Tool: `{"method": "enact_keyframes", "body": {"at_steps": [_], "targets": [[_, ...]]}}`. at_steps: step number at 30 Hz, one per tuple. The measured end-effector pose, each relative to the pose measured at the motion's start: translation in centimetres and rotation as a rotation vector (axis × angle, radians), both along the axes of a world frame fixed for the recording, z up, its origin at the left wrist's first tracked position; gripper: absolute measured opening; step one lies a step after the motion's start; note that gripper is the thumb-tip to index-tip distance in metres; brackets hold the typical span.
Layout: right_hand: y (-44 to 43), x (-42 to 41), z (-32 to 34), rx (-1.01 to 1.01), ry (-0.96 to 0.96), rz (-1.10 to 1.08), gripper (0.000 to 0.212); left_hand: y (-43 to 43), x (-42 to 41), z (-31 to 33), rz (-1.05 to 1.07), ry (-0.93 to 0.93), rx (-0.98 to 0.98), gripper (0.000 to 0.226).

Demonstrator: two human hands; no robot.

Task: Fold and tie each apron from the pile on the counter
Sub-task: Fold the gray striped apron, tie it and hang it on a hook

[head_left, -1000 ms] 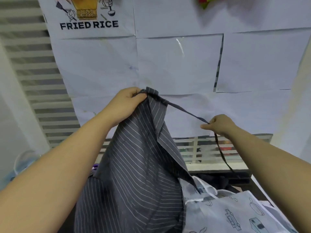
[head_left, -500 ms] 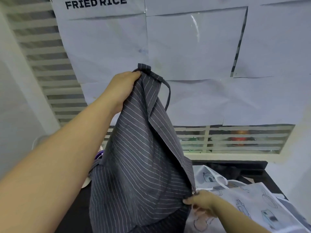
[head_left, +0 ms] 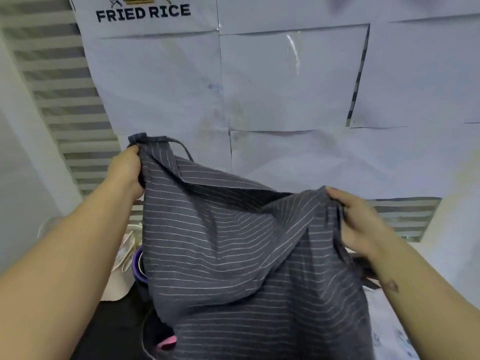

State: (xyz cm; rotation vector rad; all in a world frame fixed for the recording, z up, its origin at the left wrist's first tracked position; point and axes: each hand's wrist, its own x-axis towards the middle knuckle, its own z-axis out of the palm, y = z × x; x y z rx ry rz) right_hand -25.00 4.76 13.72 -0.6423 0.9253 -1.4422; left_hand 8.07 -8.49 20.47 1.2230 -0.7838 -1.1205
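**In front of a wall (head_left: 285,87) of white paper, two hands are holding up a gray striped apron (head_left: 233,242)**

Big white paper sheets are covering the wall. A poster (head_left: 142,14) saying "FRIED RICE" is hanging at the top left. Gray and white slats (head_left: 52,74) are showing on the left side.

The left hand (head_left: 124,172) is gripping the top corner of the apron, up high. Its fingers (head_left: 133,153) are curling tight around the bunched cloth. A thin strap (head_left: 185,150) is looping out just beside that corner.

The right hand (head_left: 361,224) is holding another edge of the apron, lower down and off to the right. Its fingers (head_left: 337,197) and thumb are pinching the cloth.

The apron is stretching between the two hands and sagging a little in the middle. The rest of it is hanging down in front of the dark surface (head_left: 109,333) and hiding most of it.

A purple round thing (head_left: 137,263) is peeking out just left of the apron, next to a beige thing (head_left: 122,258). I cannot tell what they are. A small pink thing (head_left: 167,342) is poking out from under the apron at the bottom. A white printed cloth (head_left: 389,333) is lying at the lower right, under the right arm.
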Motion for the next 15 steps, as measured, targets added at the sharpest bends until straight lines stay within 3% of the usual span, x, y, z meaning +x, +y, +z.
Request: {"method": "enact_keyframes", "body": {"at_steps": [4,7,9,12,15], "targets": [[-0.5,-3.9,5.3,-0.099,-0.001,-0.378,0.027,-1.0,2.0,-3.2,-0.07,0.157,0.107,0.032],[-0.5,-5.4,6.3,-0.095,0.114,-0.558,0.025,-0.8,2.5,-5.0,-0.143,0.362,0.205,0.038],[-0.8,-5.6,5.7,-0.074,0.24,-0.599,0.028,-0.2,2.3,-6.3,-0.176,0.397,0.267,0.041],[-1.5,-4.9,4.0,0.011,0.395,-0.565,0.026,0.6,1.4,-8.8,-0.219,0.25,0.363,0.04],[-2.1,-3.4,3.0,0.059,0.557,-0.491,0.027,0.4,0.9,-11.2,-0.195,-0.204,0.415,0.034]]}}
